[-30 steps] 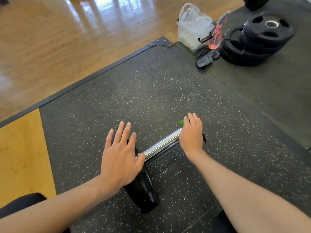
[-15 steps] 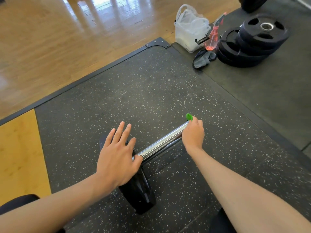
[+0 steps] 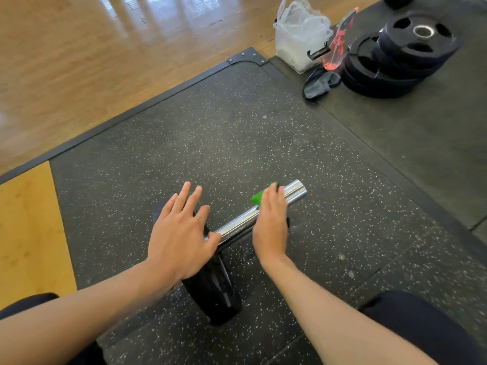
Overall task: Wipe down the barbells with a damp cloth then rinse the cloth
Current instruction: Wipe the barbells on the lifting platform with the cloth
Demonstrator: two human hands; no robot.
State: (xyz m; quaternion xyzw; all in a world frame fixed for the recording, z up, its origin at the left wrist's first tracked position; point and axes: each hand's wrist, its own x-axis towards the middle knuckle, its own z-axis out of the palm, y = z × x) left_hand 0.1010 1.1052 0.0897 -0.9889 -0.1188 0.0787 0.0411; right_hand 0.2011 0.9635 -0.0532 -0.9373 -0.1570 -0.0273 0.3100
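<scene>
Under me lay the wooden floor, filling the far left, with a yellow panel nearer on that side. Framed against it was the speckled rubber mat, and a plainer dark mat ran along its right edge.

At the far right, on the plain mat, sat a stack of black weight plates. Just left of the stack stood a clear plastic tub with a thin bag in it. A red-tinted spray bottle leaned between the tub and the plates. A grey rag lay crumpled on the mat's edge in front of them.

On the speckled mat, close before me, was the barbell. Its black plate stood on edge and its chrome sleeve pointed away to the right, the bare end showing past my fingers.

My left grip was wide. Its fingers were spread flat over the top of the plate and the thumb touched the sleeve.

My right grip lay across the sleeve, somewhat blurred. Its fingers were bent over the bar and held the green cloth against the chrome. Only a green corner of the cloth poked out beside my fingertips.
</scene>
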